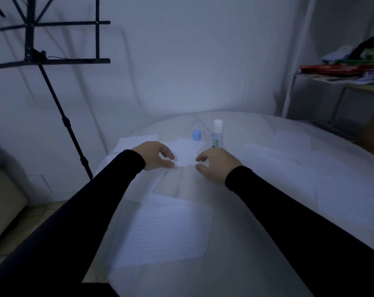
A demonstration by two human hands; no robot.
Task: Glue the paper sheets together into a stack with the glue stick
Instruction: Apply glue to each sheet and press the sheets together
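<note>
Reaching over the table [267,211], the left hand [155,155] pinches the small paper stack's [185,154] edge; the right hand [217,166], fingers curled and narrowly parted, touches its other edge. The uncapped glue stick [217,133] stands just beyond the right fingertips, its blue cap [196,135] beside it.

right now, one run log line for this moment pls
phase: aligning sheets | left hand: on small paper sheet | right hand: at its right edge, contact unclear | glue stick: upright, uncapped | cap: beside it

— Where does the small paper sheet [185,154] lie?
— Between the left hand [155,155] and right hand [217,165], on the table [256,243].
— And the glue stick [217,133]?
— Upright just beyond the right hand, its cap [196,135] left of it.
— The lined sheet [166,230]?
— Nearer the person, between the forearms.
</note>
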